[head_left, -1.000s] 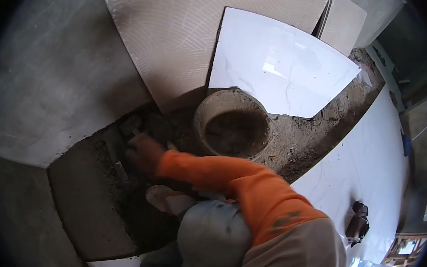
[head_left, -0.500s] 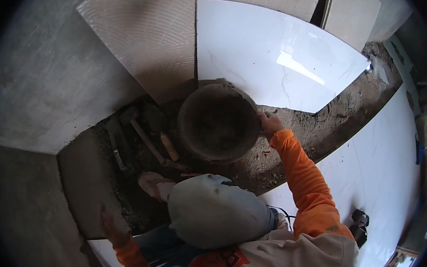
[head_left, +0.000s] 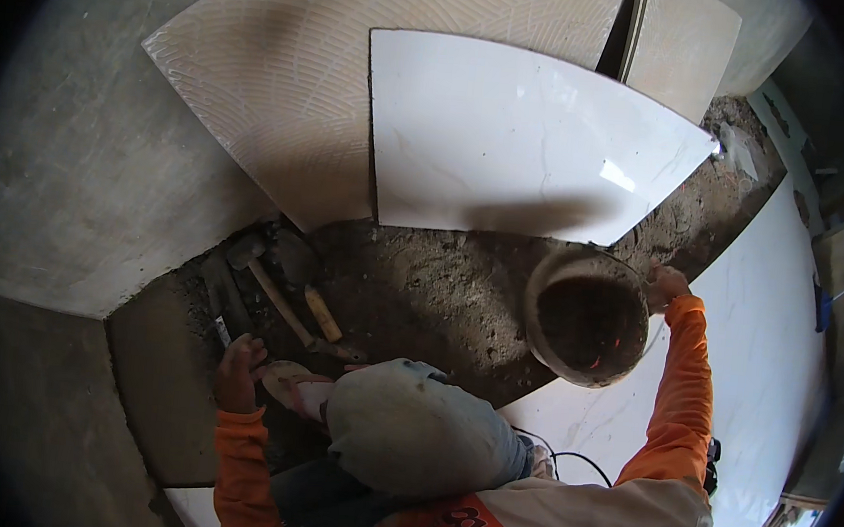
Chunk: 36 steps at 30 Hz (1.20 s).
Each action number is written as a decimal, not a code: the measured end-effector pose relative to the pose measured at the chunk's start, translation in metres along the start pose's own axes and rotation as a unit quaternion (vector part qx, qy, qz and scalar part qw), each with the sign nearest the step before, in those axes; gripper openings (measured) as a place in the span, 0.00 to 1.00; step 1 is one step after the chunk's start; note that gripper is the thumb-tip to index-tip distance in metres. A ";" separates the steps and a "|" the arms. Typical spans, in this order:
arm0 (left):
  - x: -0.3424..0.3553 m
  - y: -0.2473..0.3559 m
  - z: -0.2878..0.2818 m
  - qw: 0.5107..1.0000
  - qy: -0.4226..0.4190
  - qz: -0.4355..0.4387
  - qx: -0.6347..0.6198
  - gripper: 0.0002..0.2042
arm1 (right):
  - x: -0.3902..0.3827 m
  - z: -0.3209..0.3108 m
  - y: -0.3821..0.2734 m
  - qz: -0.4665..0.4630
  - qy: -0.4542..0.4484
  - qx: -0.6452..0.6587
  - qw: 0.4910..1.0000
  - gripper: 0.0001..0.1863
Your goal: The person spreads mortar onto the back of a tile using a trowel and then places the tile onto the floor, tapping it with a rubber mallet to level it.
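Observation:
My right hand (head_left: 668,289) is closed on the right rim of a round, dirt-coated bucket (head_left: 539,327). The bucket is slightly tilted, over the border of the bare ground and the white tile at right; its inside is dark. My left hand (head_left: 238,373) has loosely bent fingers and seems to hold nothing. Just beyond its fingertips lies a long flat tool (head_left: 225,293). Beside that, on the dirt, are a hammer (head_left: 281,295) with a wooden handle and a dark-bladed trowel (head_left: 321,313) with a yellowish wooden handle.
A glossy white tile (head_left: 511,142) leans over a large beige panel (head_left: 256,102) with a ridged back. Grey walls (head_left: 73,157) rise at left. White tiled surface (head_left: 741,368) stretches along the right, with a black cable (head_left: 585,459) near my leg. Rough dirt (head_left: 440,285) covers the middle.
My right hand has moved the bucket to the right and nearer, off the middle of the dirt. My left hand has moved forward to the tools.

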State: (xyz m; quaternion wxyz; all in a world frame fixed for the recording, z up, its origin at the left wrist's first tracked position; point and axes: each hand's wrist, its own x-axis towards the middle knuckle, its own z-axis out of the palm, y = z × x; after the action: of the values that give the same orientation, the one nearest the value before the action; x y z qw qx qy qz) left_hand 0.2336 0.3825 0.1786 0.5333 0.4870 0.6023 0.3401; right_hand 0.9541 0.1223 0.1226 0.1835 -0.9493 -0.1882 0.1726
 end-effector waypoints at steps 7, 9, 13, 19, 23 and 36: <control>0.023 0.025 0.016 0.999 -0.023 0.018 0.021 0.25 | -0.057 -0.062 -0.286 -0.533 0.404 0.034 0.743 0.29; 0.020 0.016 0.033 0.999 -0.036 0.022 0.010 0.25 | -0.054 -0.066 -0.348 -0.551 0.356 -0.031 0.754 0.33; -0.007 0.020 0.040 1.000 -0.010 0.009 0.006 0.24 | -0.034 -0.061 -0.403 -0.306 0.157 -0.134 0.929 0.44; 0.010 0.049 0.055 0.990 -0.069 -0.087 -0.089 0.29 | -0.092 -0.042 -0.366 -0.291 0.271 -0.082 0.914 0.39; 0.047 0.093 0.123 0.938 -0.185 -0.196 -0.217 0.34 | -0.117 -0.012 -0.320 -0.411 0.493 0.060 0.764 0.15; 0.056 0.140 0.201 0.812 -0.295 -0.241 -0.442 0.33 | -0.161 -0.061 -0.213 0.187 -0.059 0.758 0.622 0.30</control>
State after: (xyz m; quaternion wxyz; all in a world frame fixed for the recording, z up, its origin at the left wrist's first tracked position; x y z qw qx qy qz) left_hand 0.4636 0.4543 0.2511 0.9079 0.1150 0.2988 0.2705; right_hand 0.7757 0.2206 0.3056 0.7904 -0.4762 0.1807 0.3403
